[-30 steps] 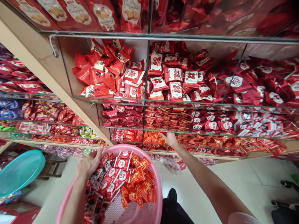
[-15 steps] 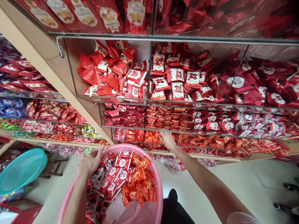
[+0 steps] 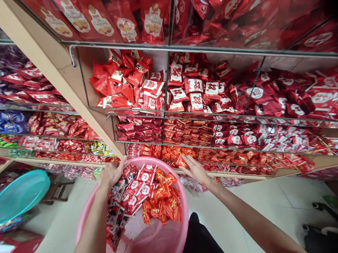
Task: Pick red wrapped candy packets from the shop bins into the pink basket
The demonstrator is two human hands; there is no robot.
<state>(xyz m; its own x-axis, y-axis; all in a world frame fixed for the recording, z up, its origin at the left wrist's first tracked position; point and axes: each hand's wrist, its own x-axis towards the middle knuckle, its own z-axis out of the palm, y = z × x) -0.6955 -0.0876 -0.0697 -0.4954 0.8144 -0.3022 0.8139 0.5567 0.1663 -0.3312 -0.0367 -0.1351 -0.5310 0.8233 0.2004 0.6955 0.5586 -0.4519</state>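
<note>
A pink plastic mesh basket (image 3: 185,212) hangs low in front of me, and my left hand (image 3: 111,174) is closed on its far left rim. Inside lie red-and-white candy packets (image 3: 135,185), orange-red candies with gold print (image 3: 162,193) and dark patterned packets (image 3: 117,216). Just beyond the basket's far right rim, my right hand (image 3: 196,171) holds an orange-red candy packet (image 3: 182,161) at the front of the lowest shelf compartment. Similar orange candies (image 3: 170,152) lie behind its fingers. Whether more packets sit under the palm is hidden.
Glass-fronted shelves hold red packets (image 3: 195,83) in several rows. A slanting wooden post (image 3: 80,104) divides them from the left shelves. On the left stand a teal basin (image 3: 22,194) and a red box (image 3: 19,251). Black chair-like legs (image 3: 324,224) show at right.
My right hand has drawn back out of the orange candy compartment with a packet in its fingers. The basket and my left hand have shifted slightly right and toward the shelf.
</note>
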